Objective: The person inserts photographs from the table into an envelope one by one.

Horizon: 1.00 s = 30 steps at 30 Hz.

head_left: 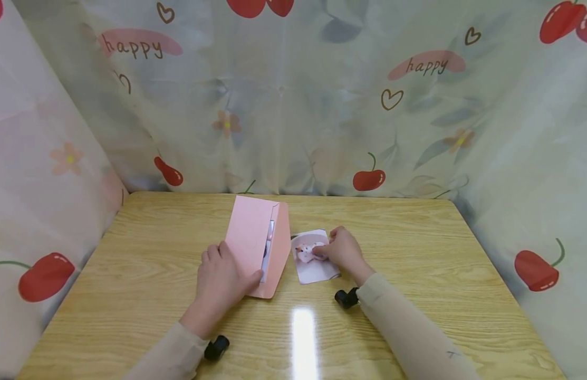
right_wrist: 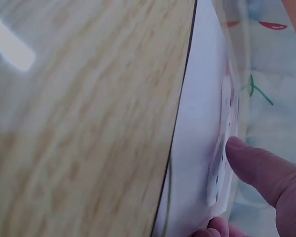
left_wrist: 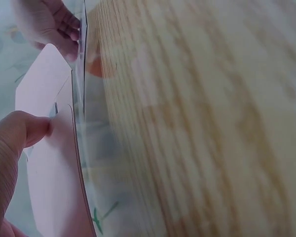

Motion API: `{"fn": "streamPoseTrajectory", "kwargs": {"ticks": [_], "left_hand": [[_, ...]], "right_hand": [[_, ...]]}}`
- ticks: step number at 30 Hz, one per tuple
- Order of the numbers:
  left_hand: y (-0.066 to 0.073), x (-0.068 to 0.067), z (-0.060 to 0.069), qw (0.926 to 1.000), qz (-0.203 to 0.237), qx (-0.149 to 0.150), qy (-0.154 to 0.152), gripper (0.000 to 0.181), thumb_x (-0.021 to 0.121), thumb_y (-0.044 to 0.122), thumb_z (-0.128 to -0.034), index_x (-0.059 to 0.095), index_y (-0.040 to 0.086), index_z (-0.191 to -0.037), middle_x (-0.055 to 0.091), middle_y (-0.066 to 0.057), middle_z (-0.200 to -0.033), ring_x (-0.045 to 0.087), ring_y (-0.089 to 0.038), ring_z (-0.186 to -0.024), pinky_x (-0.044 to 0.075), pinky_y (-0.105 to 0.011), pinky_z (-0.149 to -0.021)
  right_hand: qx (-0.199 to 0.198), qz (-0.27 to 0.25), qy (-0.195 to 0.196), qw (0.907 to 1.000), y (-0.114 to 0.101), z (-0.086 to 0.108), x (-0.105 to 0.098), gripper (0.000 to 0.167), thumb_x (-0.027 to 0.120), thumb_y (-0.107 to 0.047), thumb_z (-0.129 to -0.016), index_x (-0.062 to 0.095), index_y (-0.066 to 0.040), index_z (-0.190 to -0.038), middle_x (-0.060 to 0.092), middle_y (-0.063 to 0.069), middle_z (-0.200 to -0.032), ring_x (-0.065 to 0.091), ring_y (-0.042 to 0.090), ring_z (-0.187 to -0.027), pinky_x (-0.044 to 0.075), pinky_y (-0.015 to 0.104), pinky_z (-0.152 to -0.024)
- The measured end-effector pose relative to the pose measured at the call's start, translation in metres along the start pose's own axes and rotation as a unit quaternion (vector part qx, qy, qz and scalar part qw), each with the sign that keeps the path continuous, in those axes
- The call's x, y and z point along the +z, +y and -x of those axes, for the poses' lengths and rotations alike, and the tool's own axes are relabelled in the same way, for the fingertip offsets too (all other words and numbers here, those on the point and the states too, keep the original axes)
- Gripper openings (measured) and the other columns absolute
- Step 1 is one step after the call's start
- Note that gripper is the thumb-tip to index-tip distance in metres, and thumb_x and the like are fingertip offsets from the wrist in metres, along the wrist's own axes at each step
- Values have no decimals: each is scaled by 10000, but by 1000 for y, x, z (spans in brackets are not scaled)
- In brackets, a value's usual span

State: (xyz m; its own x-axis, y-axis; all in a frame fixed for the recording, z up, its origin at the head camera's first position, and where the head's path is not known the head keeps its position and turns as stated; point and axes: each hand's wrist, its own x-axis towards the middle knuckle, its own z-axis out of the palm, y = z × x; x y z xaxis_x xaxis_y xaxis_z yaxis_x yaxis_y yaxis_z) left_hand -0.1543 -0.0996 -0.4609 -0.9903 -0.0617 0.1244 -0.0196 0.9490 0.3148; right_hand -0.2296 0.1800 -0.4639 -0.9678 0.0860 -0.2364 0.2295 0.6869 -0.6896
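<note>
A pink envelope lies on the table, its flap folded out to the right. Through its slot shows the edge of a picture tucked inside. My left hand grips the envelope, with the thumb at the edge of the opening; its other fingertips are mostly hidden in the left wrist view. Right of the flap is a photo of small white figures on a pale ground. My right hand holds its right side, thumb on the face and fingers at the edge. A second layer seems to lie beneath it.
The wooden table stretches to both sides. Cloth printed with cherries and hearts hangs along its back and sides. Black wrist devices sit near both cuffs. A bright light reflection marks the table's front middle.
</note>
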Motion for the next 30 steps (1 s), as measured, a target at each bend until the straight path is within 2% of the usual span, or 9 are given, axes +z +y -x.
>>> {"fn": "streamPoseTrajectory", "kwargs": {"ticks": [7,14,23,30], "left_hand": [[0,1,0,10000,4,19,15,1069,718,691,-642,395,-138,-1235,455,-268,-1077,450,-372,-946,450,-482,-751],[0,2,-1,10000,1,1,-44,1081,721,688,-645,385,-139,-1254,451,-273,-1098,445,-374,-959,446,-485,-768],[-1,1,-1,10000,-3,4,-63,1081,720,687,-647,383,-141,-1255,450,-273,-1091,445,-373,-952,445,-482,-760],[-1,0,0,10000,-11,-6,-69,1074,718,681,-650,388,-145,-1252,456,-278,-1089,449,-378,-956,445,-482,-769]], "right_hand": [[173,130,-29,9998,-4,3,1,640,844,-262,-746,487,3,-1206,573,109,-999,557,249,-871,485,340,-682],[150,132,-27,9998,-4,3,1,602,839,-252,-753,499,3,-1180,576,109,-978,564,245,-852,489,323,-637],[56,-53,-14,10000,-2,1,3,466,845,-215,-741,543,-18,-1036,582,108,-908,575,244,-793,488,318,-574],[-82,-310,-59,9995,2,-1,-3,313,756,-142,-825,569,-19,-1045,571,115,-934,556,233,-826,491,303,-633]]}}
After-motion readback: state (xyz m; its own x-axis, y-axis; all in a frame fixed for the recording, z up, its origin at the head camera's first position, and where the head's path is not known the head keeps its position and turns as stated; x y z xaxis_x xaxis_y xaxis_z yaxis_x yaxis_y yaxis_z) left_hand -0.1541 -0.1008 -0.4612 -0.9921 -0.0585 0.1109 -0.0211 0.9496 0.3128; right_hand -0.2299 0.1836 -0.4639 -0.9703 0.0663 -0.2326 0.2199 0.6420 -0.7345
